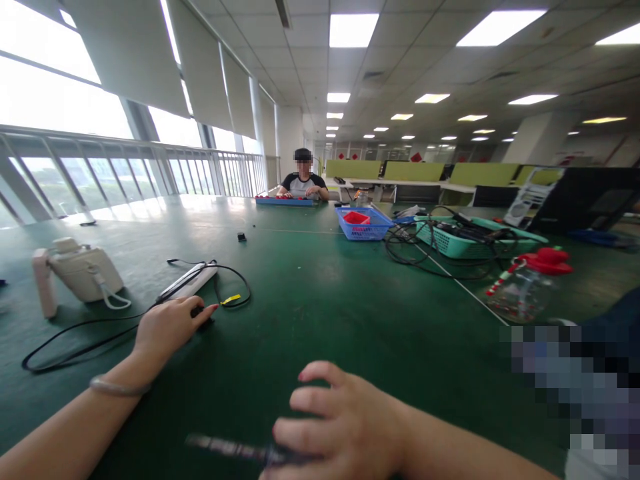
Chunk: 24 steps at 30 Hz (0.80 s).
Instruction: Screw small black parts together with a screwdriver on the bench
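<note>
I see left hand (pixel 167 327) on green table (pixel 320 313), fingertips on black plug (pixel 205 321) just beside near end of white power strip (pixel 190 281); pinch or mere touch, cannot tell. Plug looks unseated, its cable (pixel 75 340) lying slack. Right hand (pixel 345 427) curled around blurred thin rod (pixel 225 448), nearest me.

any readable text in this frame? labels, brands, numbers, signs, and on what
No text can be read.
Yellow tag on the black cable: too small.
White panel at far right: print blurred.
Red signs on the far partitions: too small.
White device: no marking shows.
Thin tool in the right hand: motion-blurred.
</note>
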Each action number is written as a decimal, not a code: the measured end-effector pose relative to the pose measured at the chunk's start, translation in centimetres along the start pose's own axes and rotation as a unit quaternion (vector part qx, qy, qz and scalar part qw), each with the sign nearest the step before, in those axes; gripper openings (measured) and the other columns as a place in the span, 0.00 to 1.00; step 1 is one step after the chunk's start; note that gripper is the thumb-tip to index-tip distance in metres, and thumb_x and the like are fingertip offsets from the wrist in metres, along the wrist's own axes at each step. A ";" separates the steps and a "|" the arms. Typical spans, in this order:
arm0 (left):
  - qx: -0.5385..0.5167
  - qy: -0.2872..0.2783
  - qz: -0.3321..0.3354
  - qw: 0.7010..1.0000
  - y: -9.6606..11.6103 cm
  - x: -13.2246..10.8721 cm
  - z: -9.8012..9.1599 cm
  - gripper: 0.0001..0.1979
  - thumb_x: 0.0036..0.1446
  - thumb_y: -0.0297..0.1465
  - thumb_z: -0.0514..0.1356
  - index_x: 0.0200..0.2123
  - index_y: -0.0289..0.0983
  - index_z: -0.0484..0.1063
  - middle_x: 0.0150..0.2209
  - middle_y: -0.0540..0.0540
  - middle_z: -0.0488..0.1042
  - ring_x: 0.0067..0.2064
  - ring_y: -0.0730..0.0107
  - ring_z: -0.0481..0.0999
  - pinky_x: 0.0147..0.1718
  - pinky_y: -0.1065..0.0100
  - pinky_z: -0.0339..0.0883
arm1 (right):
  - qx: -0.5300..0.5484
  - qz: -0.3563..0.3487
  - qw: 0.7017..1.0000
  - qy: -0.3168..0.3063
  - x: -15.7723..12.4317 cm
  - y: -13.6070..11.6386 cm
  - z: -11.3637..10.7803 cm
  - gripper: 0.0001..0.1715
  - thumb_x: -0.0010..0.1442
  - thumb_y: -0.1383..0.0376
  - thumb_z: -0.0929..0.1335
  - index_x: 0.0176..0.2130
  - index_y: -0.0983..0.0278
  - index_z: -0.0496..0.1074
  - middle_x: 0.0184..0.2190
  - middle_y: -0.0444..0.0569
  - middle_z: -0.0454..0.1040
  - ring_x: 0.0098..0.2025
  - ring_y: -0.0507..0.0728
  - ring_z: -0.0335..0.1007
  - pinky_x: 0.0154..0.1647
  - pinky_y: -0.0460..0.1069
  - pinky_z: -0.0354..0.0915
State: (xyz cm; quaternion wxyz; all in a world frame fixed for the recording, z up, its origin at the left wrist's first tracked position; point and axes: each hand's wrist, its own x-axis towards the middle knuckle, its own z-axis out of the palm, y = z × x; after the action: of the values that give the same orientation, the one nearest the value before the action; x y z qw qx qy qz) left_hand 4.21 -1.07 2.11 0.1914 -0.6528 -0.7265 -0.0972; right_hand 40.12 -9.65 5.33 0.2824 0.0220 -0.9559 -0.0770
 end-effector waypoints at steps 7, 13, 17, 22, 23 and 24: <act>-0.017 -0.033 -0.011 0.999 -0.2 0.2 0.0 0.28 0.58 0.54 0.45 0.38 0.41 0.75 0.37 0.41 0.78 0.34 0.56 0.75 0.27 0.65 0.57 | 0.557 0.451 0.670 0.194 -6.6 6.8 0.4 0.15 0.58 0.68 0.65 0.44 0.63 0.75 0.35 0.49 0.75 0.37 0.55 0.70 0.43 0.55 0.64; -0.031 -0.037 -0.012 0.999 -0.2 0.4 0.0 0.29 0.57 0.55 0.44 0.36 0.41 0.75 0.35 0.41 0.78 0.33 0.54 0.76 0.26 0.65 0.57 | 0.635 0.471 0.555 0.257 -8.3 8.0 1.9 0.12 0.56 0.66 0.69 0.41 0.67 0.77 0.29 0.48 0.75 0.32 0.53 0.69 0.38 0.50 0.64; -0.028 -0.035 -0.015 0.999 0.1 0.3 -0.3 0.29 0.56 0.55 0.45 0.34 0.40 0.75 0.33 0.41 0.77 0.33 0.54 0.76 0.26 0.64 0.57 | 0.624 0.461 0.594 0.213 -7.6 7.5 2.0 0.12 0.57 0.65 0.70 0.41 0.68 0.77 0.29 0.50 0.76 0.33 0.54 0.69 0.36 0.50 0.63; -0.025 -0.029 -0.028 0.999 0.1 0.1 -0.6 0.29 0.57 0.54 0.45 0.34 0.41 0.76 0.35 0.41 0.78 0.32 0.56 0.75 0.25 0.64 0.56 | 0.625 0.457 0.594 0.217 -7.7 7.5 1.8 0.12 0.58 0.65 0.70 0.42 0.68 0.77 0.29 0.50 0.76 0.33 0.54 0.69 0.37 0.50 0.64; -0.024 -0.026 -0.029 0.999 0.0 0.1 -0.6 0.28 0.57 0.54 0.45 0.34 0.41 0.76 0.35 0.42 0.78 0.31 0.56 0.75 0.25 0.65 0.56 | 0.627 0.457 0.592 0.221 -7.8 7.5 1.8 0.12 0.58 0.64 0.70 0.42 0.68 0.77 0.29 0.50 0.76 0.33 0.54 0.69 0.37 0.50 0.64; -0.023 -0.024 -0.029 0.999 0.0 0.1 -0.6 0.28 0.58 0.54 0.45 0.35 0.41 0.76 0.36 0.42 0.78 0.31 0.57 0.75 0.25 0.65 0.56 | 0.628 0.456 0.590 0.223 -7.8 7.5 1.7 0.13 0.58 0.64 0.70 0.42 0.68 0.77 0.29 0.50 0.76 0.33 0.54 0.69 0.37 0.50 0.64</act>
State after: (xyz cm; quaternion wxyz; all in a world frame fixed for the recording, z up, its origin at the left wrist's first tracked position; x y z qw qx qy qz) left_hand 4.28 -1.26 2.72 0.1565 -0.6380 -0.7469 -0.1036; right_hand 45.75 -1.31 0.90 0.4010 -0.2287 -0.5595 0.6883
